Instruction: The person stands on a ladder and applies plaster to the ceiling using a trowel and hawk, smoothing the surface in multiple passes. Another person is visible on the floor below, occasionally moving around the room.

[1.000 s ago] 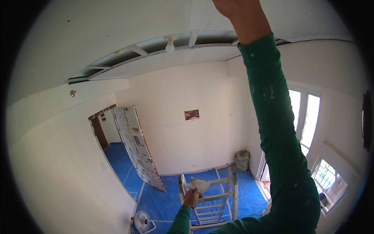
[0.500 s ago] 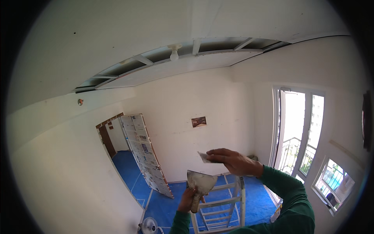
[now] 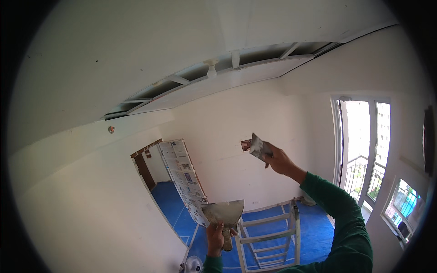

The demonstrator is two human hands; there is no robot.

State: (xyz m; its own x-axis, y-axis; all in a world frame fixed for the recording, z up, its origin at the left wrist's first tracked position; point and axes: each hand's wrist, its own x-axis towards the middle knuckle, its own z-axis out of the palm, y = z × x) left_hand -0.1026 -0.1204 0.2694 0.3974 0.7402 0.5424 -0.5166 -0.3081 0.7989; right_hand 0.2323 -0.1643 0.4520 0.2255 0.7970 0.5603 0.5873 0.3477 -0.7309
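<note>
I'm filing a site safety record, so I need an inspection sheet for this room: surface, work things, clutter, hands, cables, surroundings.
Surface: blue sheet on the floor, visible around the ladder.
Job's things: wide scraper, blade smeared; small scraper.
Clutter: fan at the lower edge, partly cut off.
Hands: left hand grips the wide scraper by its handle; right hand holds the small scraper, raised. They are apart.
Cables: nothing seen.
Surroundings: papered door on the left; long ceiling gap with a bulb by it; glass door on the right.
</note>
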